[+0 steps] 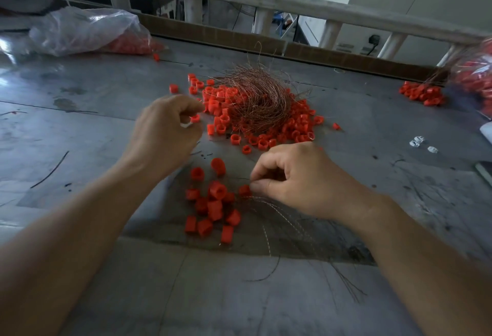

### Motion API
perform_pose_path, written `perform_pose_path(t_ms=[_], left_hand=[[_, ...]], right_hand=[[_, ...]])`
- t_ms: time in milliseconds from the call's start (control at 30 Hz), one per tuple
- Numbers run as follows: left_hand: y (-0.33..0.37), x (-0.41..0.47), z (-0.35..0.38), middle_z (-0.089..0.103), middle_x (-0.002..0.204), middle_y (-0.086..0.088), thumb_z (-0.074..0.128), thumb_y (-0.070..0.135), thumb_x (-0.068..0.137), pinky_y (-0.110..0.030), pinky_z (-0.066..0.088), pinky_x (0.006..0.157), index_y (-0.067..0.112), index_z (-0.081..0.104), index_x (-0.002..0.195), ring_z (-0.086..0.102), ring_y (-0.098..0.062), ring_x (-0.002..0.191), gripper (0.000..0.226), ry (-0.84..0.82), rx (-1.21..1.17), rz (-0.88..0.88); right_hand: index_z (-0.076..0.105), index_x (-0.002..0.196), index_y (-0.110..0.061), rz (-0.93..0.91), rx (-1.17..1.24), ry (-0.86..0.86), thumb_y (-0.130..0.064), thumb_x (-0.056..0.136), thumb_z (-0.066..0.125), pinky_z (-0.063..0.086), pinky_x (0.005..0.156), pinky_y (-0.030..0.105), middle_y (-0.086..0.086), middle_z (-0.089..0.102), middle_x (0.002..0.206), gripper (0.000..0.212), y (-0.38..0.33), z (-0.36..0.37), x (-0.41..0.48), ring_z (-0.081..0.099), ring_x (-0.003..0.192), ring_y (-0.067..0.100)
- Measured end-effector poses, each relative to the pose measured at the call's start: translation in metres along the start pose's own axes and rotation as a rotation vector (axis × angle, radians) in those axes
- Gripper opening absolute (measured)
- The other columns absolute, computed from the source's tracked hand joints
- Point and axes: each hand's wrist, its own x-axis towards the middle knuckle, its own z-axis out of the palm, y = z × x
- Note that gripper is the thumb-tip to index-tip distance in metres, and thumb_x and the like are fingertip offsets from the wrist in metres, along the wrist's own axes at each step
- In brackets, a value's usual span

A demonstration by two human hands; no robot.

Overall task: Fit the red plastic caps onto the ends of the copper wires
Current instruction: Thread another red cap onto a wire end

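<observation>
The left hand (165,130) is curled, its thumb and forefinger pinching a cap (195,118) at the left edge of the far pile (292,127) of red caps. The right hand (300,178) is closed too, pinching a thin wire (243,178) just beside a near cluster (213,207) of caps between the forearms. Loose wires (279,218) curve under the right wrist. A copper tangle (255,98) sits on the pile. A bag (87,29) of caps lies far left on the tabletop (80,111).
</observation>
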Motion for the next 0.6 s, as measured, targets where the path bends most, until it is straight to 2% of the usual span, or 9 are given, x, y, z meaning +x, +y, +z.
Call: perform_pose_path(t_ms=[100, 300, 367, 500, 600], left_hand=[[-0.005, 0.003, 0.007, 0.059, 0.106, -0.003, 0.064, 0.01, 0.081, -0.024, 0.034, 0.079, 0.016, 0.064, 0.111, 0.055, -0.018, 0.096, 0.031, -0.058, 0.116, 0.079], [-0.006, 0.004, 0.017, 0.055, 0.118, -0.009, 0.066, 0.019, 0.081, -0.027, 0.033, 0.084, 0.017, 0.059, 0.122, 0.052, -0.027, 0.108, 0.041, -0.151, 0.209, 0.091], [-0.007, 0.005, 0.017, 0.057, 0.114, -0.008, 0.066, 0.018, 0.082, -0.025, 0.032, 0.081, 0.017, 0.062, 0.117, 0.053, -0.025, 0.103, 0.036, -0.161, 0.212, 0.094], [-0.007, 0.004, 0.014, 0.064, 0.098, -0.004, 0.066, 0.012, 0.08, -0.023, 0.035, 0.075, 0.014, 0.068, 0.096, 0.057, -0.021, 0.091, 0.016, -0.139, 0.163, 0.122], [-0.005, 0.003, 0.014, 0.065, 0.091, -0.001, 0.064, 0.011, 0.082, -0.021, 0.036, 0.074, 0.013, 0.067, 0.096, 0.058, -0.017, 0.086, 0.014, -0.096, 0.124, 0.12]], right_hand=[[0.072, 0.078, -0.017, -0.008, 0.005, -0.004, -0.026, 0.08, 0.068, 0.04, 0.064, 0.006, -0.019, 0.054, 0.063, 0.01, -0.001, -0.002, -0.001, 0.056, 0.072, 0.0], [0.072, 0.079, -0.017, -0.016, 0.006, 0.028, -0.029, 0.081, 0.066, 0.042, 0.065, 0.011, -0.016, 0.057, 0.067, 0.014, -0.001, -0.004, -0.002, 0.057, 0.07, 0.002], [0.072, 0.079, -0.017, -0.019, 0.007, 0.05, -0.028, 0.081, 0.066, 0.042, 0.066, 0.012, -0.015, 0.059, 0.069, 0.012, -0.001, -0.004, -0.003, 0.056, 0.07, 0.002], [0.071, 0.079, -0.019, -0.013, 0.01, 0.082, -0.028, 0.08, 0.066, 0.044, 0.068, 0.014, -0.013, 0.062, 0.074, 0.011, -0.001, -0.004, -0.003, 0.056, 0.073, 0.002], [0.071, 0.078, -0.017, -0.005, 0.04, 0.125, -0.026, 0.08, 0.067, 0.045, 0.069, 0.014, -0.015, 0.06, 0.071, 0.01, 0.0, -0.005, -0.002, 0.057, 0.075, 0.001]])
